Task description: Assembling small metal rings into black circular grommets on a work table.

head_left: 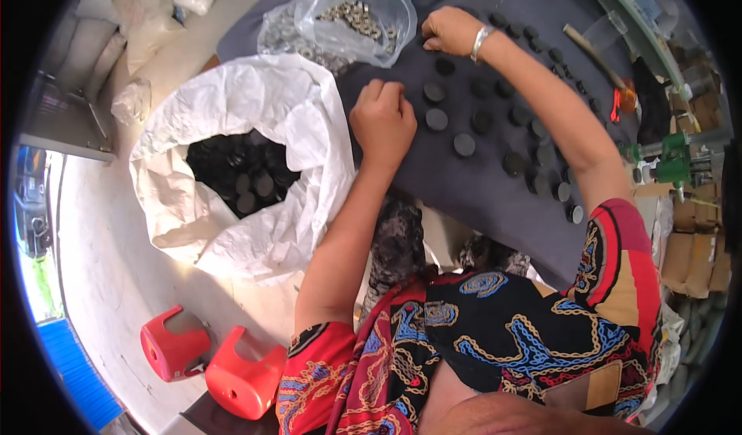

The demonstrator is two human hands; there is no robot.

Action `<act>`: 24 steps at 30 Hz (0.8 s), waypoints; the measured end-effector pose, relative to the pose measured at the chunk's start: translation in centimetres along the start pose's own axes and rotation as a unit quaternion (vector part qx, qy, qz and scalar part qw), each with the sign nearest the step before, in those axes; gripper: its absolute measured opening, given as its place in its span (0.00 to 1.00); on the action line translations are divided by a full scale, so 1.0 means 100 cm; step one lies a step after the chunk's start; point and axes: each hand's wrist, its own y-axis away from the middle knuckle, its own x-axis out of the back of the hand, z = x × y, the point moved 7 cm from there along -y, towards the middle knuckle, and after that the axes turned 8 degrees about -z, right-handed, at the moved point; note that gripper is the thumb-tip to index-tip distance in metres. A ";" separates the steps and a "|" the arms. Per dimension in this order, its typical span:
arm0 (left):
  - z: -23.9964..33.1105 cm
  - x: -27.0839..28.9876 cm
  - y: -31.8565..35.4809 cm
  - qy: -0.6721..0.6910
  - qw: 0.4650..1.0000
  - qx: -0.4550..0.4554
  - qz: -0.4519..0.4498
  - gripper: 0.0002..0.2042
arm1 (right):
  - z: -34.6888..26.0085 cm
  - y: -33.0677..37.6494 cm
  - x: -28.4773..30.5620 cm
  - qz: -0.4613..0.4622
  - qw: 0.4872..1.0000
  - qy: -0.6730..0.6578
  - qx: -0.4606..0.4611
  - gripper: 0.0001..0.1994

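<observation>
Left hand (382,118) rests fisted on the dark cloth-covered table (464,192); right hand (448,32) pinches at round black discs (464,144), grip contents unclear; a sweeping forearm would likely scatter rows.

Matt black discs (437,119), dark cloth (433,180)

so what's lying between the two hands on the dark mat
In the head view, two black discs lie on the mat between the left hand and right hand; one more sits nearer the right.
</observation>
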 end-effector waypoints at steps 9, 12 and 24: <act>0.003 -0.002 0.000 0.034 0.999 0.020 -0.010 0.04 | 0.006 -0.020 0.000 0.176 0.972 0.153 -0.033 0.05; 0.005 -0.001 -0.003 0.033 0.999 0.009 -0.008 0.04 | 0.013 -0.026 -0.008 0.147 0.980 0.128 -0.041 0.06; -0.004 -0.012 0.001 0.026 0.999 0.023 -0.029 0.05 | 0.025 -0.046 -0.036 0.134 0.984 0.113 -0.030 0.11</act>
